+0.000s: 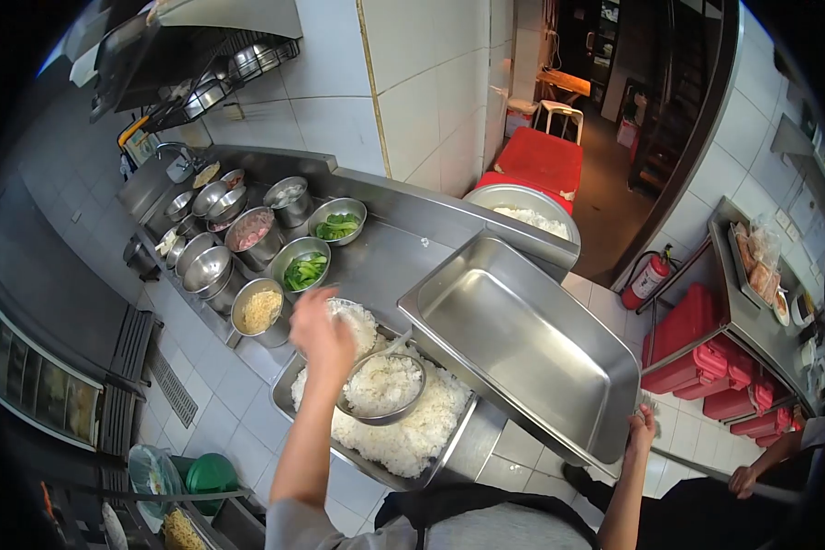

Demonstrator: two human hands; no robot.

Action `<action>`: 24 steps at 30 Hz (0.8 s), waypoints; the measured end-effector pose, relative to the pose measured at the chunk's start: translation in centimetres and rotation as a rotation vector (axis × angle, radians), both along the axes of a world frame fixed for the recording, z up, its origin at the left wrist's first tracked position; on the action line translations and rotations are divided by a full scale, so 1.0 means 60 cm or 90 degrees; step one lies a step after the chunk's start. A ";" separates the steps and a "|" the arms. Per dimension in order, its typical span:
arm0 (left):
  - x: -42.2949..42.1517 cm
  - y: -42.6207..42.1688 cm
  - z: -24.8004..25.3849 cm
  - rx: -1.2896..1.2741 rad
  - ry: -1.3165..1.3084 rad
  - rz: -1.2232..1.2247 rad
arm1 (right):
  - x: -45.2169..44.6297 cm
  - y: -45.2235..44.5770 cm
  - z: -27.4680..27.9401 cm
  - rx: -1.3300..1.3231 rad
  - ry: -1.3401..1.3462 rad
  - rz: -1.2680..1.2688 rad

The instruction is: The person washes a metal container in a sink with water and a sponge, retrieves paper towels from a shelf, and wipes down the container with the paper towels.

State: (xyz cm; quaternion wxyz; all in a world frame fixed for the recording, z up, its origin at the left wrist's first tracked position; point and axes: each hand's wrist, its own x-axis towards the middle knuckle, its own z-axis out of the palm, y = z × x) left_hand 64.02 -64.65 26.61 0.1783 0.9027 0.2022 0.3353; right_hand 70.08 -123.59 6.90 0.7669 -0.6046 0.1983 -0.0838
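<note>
My right hand grips the near right corner of a deep rectangular steel pan, which is tilted and has nothing in it. Over the far left end of a tray of cooked white rice is my left hand, its fingers smeared by motion; whether they hold anything cannot be seen. Beside that hand, a heap of rice shows in a partly hidden container. A steel bowl of rice sits on the rice in the tray, with a pale utensil handle at its rim.
Steel bowls of green vegetables, shredded yellow food and pink meat crowd the counter. A large round pot of rice stands behind the pan. Another person's hand is at the lower right, below red bins.
</note>
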 end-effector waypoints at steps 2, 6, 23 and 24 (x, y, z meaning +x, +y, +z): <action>-0.080 0.028 -0.071 0.013 -0.136 0.171 | -0.006 -0.009 0.005 -0.027 0.021 -0.009; -0.217 0.003 -0.283 -0.249 -0.066 0.358 | -0.003 -0.027 -0.006 -0.029 0.035 0.001; -0.305 0.020 -0.365 -0.450 -0.174 0.333 | 0.007 -0.070 0.034 0.018 0.065 -0.046; -0.320 0.027 -0.370 -0.440 -0.193 0.316 | 0.002 -0.074 0.038 0.014 0.044 -0.040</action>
